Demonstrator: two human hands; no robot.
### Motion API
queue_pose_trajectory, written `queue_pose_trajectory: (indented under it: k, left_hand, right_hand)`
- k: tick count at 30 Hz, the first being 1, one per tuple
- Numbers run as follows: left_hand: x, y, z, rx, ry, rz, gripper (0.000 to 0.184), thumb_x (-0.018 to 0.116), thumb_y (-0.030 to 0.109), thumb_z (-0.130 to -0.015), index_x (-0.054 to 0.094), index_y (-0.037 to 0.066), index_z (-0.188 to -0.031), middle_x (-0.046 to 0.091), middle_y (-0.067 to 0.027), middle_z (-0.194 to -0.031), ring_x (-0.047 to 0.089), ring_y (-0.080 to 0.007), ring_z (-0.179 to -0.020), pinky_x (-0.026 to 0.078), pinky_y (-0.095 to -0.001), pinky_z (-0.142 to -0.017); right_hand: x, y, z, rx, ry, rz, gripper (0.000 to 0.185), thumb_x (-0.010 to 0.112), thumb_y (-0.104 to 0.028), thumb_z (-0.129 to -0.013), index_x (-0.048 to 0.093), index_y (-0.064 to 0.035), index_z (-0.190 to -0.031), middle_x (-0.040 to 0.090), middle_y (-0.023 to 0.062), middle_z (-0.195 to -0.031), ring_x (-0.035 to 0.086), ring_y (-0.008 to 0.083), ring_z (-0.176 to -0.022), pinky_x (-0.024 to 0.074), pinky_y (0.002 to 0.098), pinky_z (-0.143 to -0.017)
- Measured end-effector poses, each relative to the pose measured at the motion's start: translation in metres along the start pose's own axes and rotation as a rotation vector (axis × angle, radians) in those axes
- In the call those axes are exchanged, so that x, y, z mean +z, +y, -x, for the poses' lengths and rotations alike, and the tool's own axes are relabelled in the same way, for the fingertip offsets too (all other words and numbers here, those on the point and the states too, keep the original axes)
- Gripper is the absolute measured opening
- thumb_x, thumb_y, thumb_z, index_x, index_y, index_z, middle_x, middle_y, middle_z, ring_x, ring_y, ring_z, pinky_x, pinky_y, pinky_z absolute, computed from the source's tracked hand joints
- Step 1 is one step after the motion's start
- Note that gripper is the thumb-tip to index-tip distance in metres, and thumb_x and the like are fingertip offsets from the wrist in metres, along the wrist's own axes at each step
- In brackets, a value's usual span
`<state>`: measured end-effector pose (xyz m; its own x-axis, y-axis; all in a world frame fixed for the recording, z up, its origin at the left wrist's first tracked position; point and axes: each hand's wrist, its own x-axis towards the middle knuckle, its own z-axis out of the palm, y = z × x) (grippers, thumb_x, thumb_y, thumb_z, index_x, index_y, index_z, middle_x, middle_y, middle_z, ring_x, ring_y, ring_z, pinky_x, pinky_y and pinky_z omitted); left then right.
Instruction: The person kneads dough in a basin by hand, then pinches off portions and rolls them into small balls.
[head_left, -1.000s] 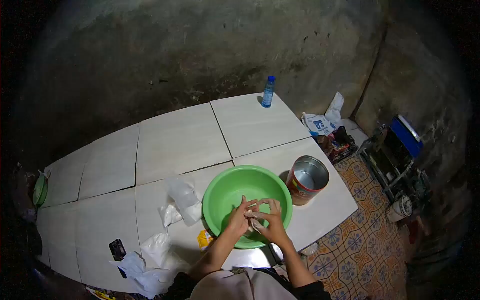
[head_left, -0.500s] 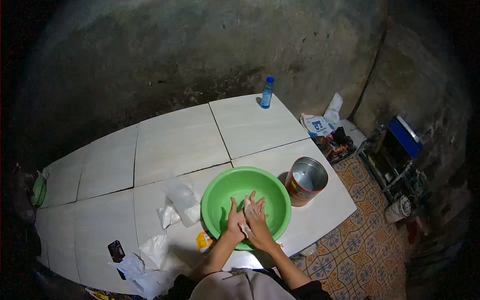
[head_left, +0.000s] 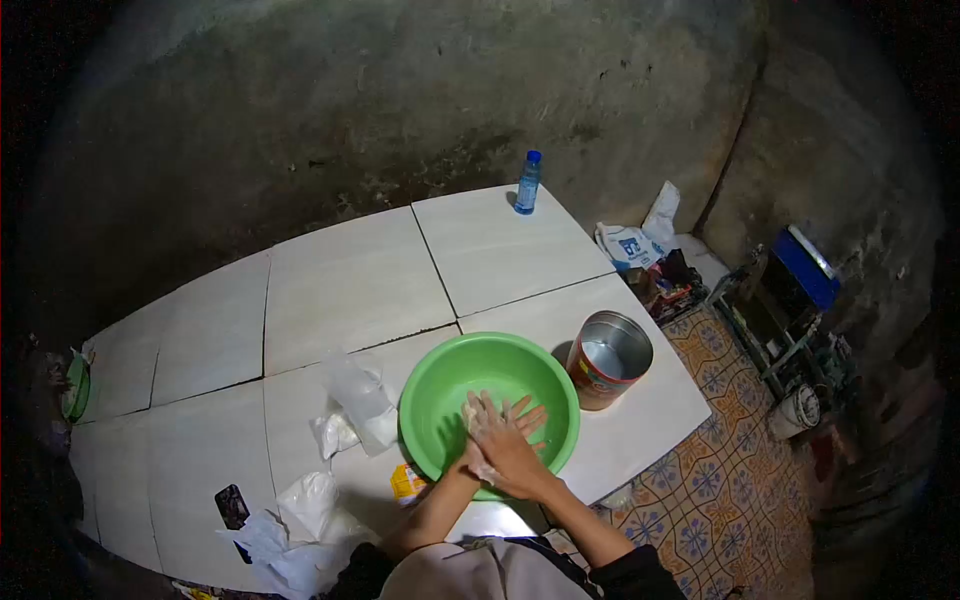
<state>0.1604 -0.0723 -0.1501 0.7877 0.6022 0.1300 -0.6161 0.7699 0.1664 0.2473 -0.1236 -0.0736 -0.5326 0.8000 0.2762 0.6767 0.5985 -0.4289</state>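
Both hands are over the green basin [head_left: 428, 362], pressed against each other. My right hand [head_left: 508, 455] lies across the left one, its fingers stretched toward the upper left, with whitish residue on the skin. Beneath it, my left hand [head_left: 526, 418] is partly hidden; its spread fingers point to the right. Neither hand holds an object. A red tin with a shiny open top [head_left: 602, 375] stands just right of the basin, and a yellow packet [head_left: 407, 484] lies at its lower left.
Left of the basin are clear plastic bags [head_left: 362, 405] with white contents, a white bag [head_left: 310, 505] and a dark phone [head_left: 232, 508]. A blue-capped bottle [head_left: 527, 185] stands at the table's far corner. A bucket [head_left: 797, 412] is on the patterned floor.
My right hand has slid over the left, from fingertips and palms touching to lying across it. The left hand has turned, its fingers now pointing right. The view has shifted slightly.
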Motion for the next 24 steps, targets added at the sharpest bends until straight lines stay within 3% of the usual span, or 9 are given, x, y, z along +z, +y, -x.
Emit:
queue_pose_trajectory:
  k: [1, 3, 7, 10, 13, 16, 18, 21, 24]
  left_hand:
    - [-0.006, 0.008, -0.002, -0.003, -0.303, 0.236, 0.101, 0.021, 0.081, -0.082, 0.013, 0.008, -0.151, 0.014, -0.0169, -0.156, 0.017, -0.0311, -0.144, 0.014, -0.0583, -0.113]
    - [0.01, 0.019, 0.007, 0.106, 0.142, -0.098, 0.106, 0.014, 0.087, -0.077, 0.011, 0.011, -0.152, 0.017, -0.0138, -0.156, 0.023, -0.0322, -0.142, 0.018, -0.052, -0.113]
    - [0.042, 0.018, 0.017, 0.007, 0.146, -0.255, 0.105, 0.017, 0.085, -0.078, 0.007, 0.012, -0.152, 0.018, -0.0124, -0.156, 0.02, -0.0316, -0.143, 0.018, -0.0468, -0.115]
    - [0.038, 0.001, 0.009, 0.039, 0.268, -0.409, 0.105, 0.018, 0.084, -0.079, 0.01, 0.008, -0.151, 0.019, -0.0168, -0.155, 0.02, -0.0327, -0.143, 0.017, -0.0531, -0.114]
    - [0.029, 0.013, 0.007, 0.112, 0.201, -0.079, 0.103, 0.019, 0.083, -0.08, 0.017, 0.007, -0.15, 0.021, -0.0204, -0.153, 0.02, -0.0348, -0.142, 0.018, -0.0536, -0.114]
    - [0.031, 0.029, 0.016, 0.173, 0.178, -0.019, 0.089, 0.028, 0.071, -0.089, 0.02, 0.005, -0.149, 0.026, -0.0206, -0.151, 0.028, -0.035, -0.139, 0.022, -0.0529, -0.113]
    - [0.028, 0.035, 0.021, 0.001, 0.31, -0.351, 0.067, 0.039, 0.045, -0.097, 0.023, 0.002, -0.147, 0.034, -0.0207, -0.146, 0.039, -0.0336, -0.132, 0.028, -0.049, -0.111]
    - [0.02, 0.042, 0.031, -0.095, 0.148, -0.415, 0.056, 0.045, 0.016, -0.095, 0.025, 0.0, -0.145, 0.04, -0.0201, -0.141, 0.045, -0.0307, -0.127, 0.033, -0.0444, -0.108]
    - [0.028, 0.048, 0.04, -0.096, 0.371, -0.679, 0.05, 0.052, 0.001, -0.09, 0.037, -0.003, -0.138, 0.05, -0.0203, -0.132, 0.055, -0.0269, -0.116, 0.045, -0.036, -0.098]
  right_hand:
    - [-0.006, -0.012, 0.002, -0.054, 0.023, -0.032, 0.081, 0.047, -0.049, -0.089, 0.022, 0.0034, -0.146, 0.014, 0.0258, -0.153, 0.009, 0.0449, -0.142, 0.0041, 0.0559, -0.114]
    - [0.001, 0.0, 0.017, -0.021, -0.052, -0.091, 0.081, 0.048, -0.049, -0.09, 0.02, 0.0031, -0.146, 0.01, 0.0236, -0.155, 0.006, 0.0445, -0.143, 0.0022, 0.058, -0.113]
    - [-0.007, 0.022, 0.018, 0.272, 0.062, 0.091, 0.083, 0.043, -0.052, -0.091, 0.016, 0.0019, -0.148, 0.008, 0.0241, -0.155, 0.005, 0.0453, -0.142, -0.0011, 0.0634, -0.11]
    - [-0.004, 0.017, 0.009, 0.231, 0.165, 0.076, 0.081, 0.045, -0.05, -0.091, 0.018, 0.0008, -0.147, 0.009, 0.0255, -0.154, 0.006, 0.0459, -0.142, -0.0018, 0.0645, -0.11]
    - [-0.001, 0.0, 0.015, 0.042, 0.013, 0.042, 0.081, 0.048, -0.052, -0.089, 0.022, 0.0002, -0.146, 0.007, 0.0266, -0.154, 0.008, 0.0478, -0.141, -0.0003, 0.0651, -0.11]
    - [-0.003, 0.009, 0.021, 0.127, -0.07, 0.138, 0.081, 0.05, -0.052, -0.088, 0.023, -0.0054, -0.148, 0.006, 0.0265, -0.154, 0.007, 0.0477, -0.141, 0.0, 0.0658, -0.109]
    - [-0.002, 0.022, 0.021, 0.247, 0.043, 0.177, 0.078, 0.051, -0.051, -0.089, 0.021, -0.0114, -0.15, 0.005, 0.0254, -0.155, 0.003, 0.0465, -0.142, -0.0015, 0.0655, -0.109]
    - [-0.006, 0.031, 0.021, 0.301, 0.055, 0.164, 0.072, 0.049, -0.049, -0.091, 0.024, -0.0159, -0.15, 0.002, 0.0236, -0.156, -0.002, 0.0455, -0.143, -0.0038, 0.0646, -0.109]
    - [-0.003, 0.037, 0.026, 0.262, 0.068, 0.164, 0.067, 0.047, -0.047, -0.093, 0.027, -0.0173, -0.15, 0.002, 0.0231, -0.156, -0.001, 0.0453, -0.143, -0.0034, 0.0648, -0.109]
